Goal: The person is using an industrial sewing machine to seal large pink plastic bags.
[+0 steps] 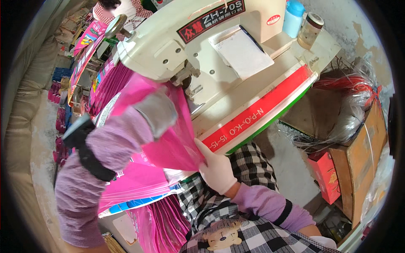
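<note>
A large cream-coloured sewing machine (pixel 152 46) stands in front of me, with its needle and foot parts at the lower end of its head. A bright pink bag (pixel 177 147) runs from under that head down toward my lap. My right hand (pixel 217 170), in a white glove, pinches the bag's near edge, with the thumb on top. My left hand (pixel 158 111), in a pale glove, lies over the bag close to the machine head. Motion blurs its fingers, so their grip cannot be made out.
A notepad (pixel 240 50) with a pen lies on the machine. Behind are a blue bottle (pixel 293 19) and a lidded jar (pixel 311 31). Clear plastic strands (pixel 352 109) hang over a cardboard box (pixel 358 168) at right. Stacked pink bags (pixel 162 223) lie below; another person (pixel 120 12) sits far left.
</note>
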Tool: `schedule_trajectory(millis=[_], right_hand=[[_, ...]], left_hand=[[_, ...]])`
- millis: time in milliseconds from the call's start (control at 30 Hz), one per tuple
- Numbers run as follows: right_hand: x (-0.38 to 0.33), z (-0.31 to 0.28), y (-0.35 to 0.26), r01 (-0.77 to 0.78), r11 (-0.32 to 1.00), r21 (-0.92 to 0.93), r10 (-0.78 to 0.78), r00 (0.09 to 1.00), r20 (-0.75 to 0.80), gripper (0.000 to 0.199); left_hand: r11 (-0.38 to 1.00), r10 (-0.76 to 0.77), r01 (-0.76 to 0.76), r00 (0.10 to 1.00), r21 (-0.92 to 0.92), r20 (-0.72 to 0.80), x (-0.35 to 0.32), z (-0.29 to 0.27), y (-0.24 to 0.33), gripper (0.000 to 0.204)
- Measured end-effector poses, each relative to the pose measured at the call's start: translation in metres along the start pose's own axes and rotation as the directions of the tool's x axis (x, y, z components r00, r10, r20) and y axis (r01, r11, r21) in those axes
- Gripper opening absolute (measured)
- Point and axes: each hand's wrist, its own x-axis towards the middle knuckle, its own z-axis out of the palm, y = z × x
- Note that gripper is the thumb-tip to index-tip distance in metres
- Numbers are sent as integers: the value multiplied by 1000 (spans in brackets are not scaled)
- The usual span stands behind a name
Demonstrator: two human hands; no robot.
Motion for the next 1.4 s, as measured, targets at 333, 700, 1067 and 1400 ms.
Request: schedule_trajectory(millis=[333,700,1067,1400], right_hand=[[168,18,6,-132,790,-599,233,968,94,49],[27,-28,18,-126,982,142,92,970,225,67],[14,-22,8,71,948,309,-106,990,97,51],[49,-47,29,269,962,38,-272,953,131,35]], left_hand=[[989,-25,-25,944,-147,-330,19,-14,160,22],[304,132,-234,970,-923,-203,15,97,83,41],[242,-453,199,889,-950,71,-11,89,115,33],[446,-547,-170,726,-879,-418,-17,66,140,16]])
